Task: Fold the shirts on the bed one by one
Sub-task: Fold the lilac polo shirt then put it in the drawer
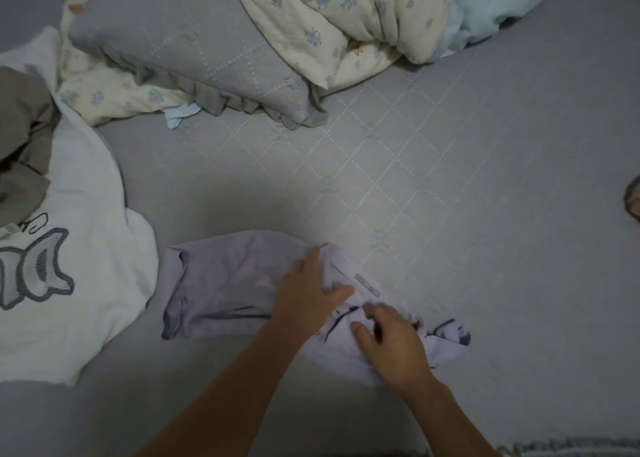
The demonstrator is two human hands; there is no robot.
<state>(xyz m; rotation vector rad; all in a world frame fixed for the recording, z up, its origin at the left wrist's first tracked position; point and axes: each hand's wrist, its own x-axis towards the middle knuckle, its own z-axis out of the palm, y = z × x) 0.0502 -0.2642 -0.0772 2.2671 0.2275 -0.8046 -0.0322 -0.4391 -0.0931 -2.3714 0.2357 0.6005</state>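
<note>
Lilac shirt (221,283) part-folded on grey bed (485,214); white shirt (86,266) left

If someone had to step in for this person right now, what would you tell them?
Left hand lies flat on the lavender shirt, fingers straight, pressing it down. Right hand is on the shirt's right end; blur hides whether it grips the cloth. That shirt lies half folded on the grey bed cover. Left to do: finish it, then the white shirt with a grey emblem and the brownish-grey garment on it, both unfolded at the left.
</note>
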